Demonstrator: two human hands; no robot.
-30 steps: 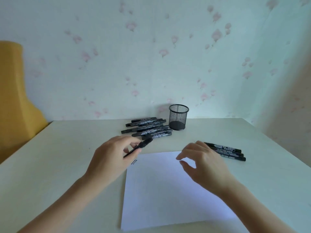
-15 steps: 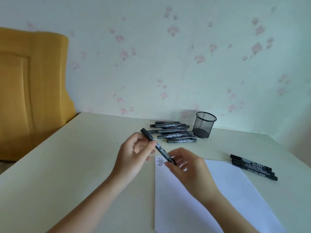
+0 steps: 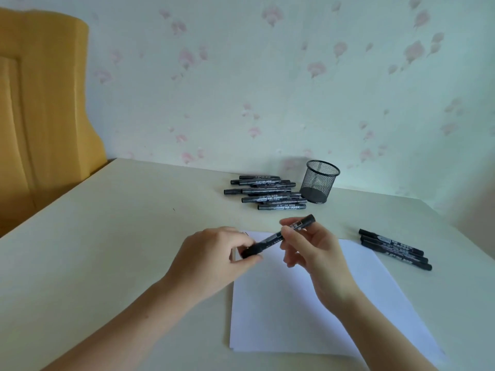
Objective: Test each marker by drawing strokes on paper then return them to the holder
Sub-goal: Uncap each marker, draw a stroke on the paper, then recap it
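Observation:
A black marker (image 3: 270, 239) is held above the top left corner of a white sheet of paper (image 3: 302, 306), slanting up to the right. My left hand (image 3: 211, 261) pinches its lower left end and my right hand (image 3: 313, 250) grips its upper half. Whether the cap is on I cannot tell. The drawn strokes are hidden behind my left hand. A black mesh holder (image 3: 318, 185) stands near the wall, and nothing rises above its rim. A pile of several black markers (image 3: 265, 192) lies to its left. Three more markers (image 3: 393, 249) lie right of the paper.
The cream table (image 3: 107, 236) meets a flowered wall at the back. A yellow padded chair back (image 3: 40, 116) stands beyond the table's left edge.
The marker went from my left hand alone, tip near the paper, to both hands. It has turned from slanting down-right to slanting up-right. The view swung left, then held.

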